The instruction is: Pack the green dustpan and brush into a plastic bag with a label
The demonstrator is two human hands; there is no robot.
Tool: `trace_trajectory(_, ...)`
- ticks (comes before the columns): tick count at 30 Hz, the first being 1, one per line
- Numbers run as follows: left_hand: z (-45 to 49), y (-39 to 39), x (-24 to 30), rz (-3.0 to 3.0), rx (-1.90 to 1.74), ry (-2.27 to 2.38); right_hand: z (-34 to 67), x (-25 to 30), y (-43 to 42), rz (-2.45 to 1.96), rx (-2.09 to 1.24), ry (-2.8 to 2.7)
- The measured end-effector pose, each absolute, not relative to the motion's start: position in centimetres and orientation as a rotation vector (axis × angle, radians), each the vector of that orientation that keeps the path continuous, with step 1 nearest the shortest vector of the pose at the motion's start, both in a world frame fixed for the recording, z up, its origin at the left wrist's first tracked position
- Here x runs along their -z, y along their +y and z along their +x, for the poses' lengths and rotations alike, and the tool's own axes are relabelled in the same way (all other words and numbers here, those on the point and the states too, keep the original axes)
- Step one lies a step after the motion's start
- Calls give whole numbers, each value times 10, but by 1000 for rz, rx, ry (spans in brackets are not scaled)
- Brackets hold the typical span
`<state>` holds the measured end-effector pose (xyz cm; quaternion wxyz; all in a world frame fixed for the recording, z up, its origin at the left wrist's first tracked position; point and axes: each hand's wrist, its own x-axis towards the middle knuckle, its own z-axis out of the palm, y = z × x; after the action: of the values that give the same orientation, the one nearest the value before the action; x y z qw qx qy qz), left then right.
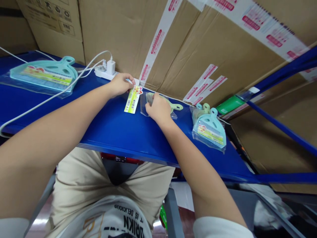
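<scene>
My left hand (121, 85) pinches the upper end of a yellow-green printed label card (133, 100), which slants over the blue tabletop. Just right of it, my right hand (159, 107) is closed over a small light-green dustpan (170, 105) in a clear plastic bag (144, 105). The dustpan's handle points right; my fingers and palm hide much of its body. The card and the bag lie side by side, and whether they touch is hard to tell.
Bagged blue dustpans with labels lie at the far left (44, 74) and the right (209, 127). A power strip (102, 73) with a charger and white cable (47, 99) sits behind my left hand. Taped cardboard (128, 36) walls the back; a blue metal frame (282, 124) stands right.
</scene>
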<state>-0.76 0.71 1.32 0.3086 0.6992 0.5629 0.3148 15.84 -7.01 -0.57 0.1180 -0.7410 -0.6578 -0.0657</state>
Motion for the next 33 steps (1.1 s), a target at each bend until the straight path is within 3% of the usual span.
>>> trace_trajectory(12,2,-5,-15,1659,-805,1252,160,5,-69,-2111,135,-1910)
trace_trajectory(22,5,-16,-22,1634,-652,1220,173,-1,-68,-1853,-91,-1832)
trace_trajectory(27,5,-21,-23,1786,-543,1281,165,-3,-73,-1784,-394,-1788)
trace_trajectory(33,-3,-9,-12,1755,-461,1135,170,6,-62,-1703,-409,-1751)
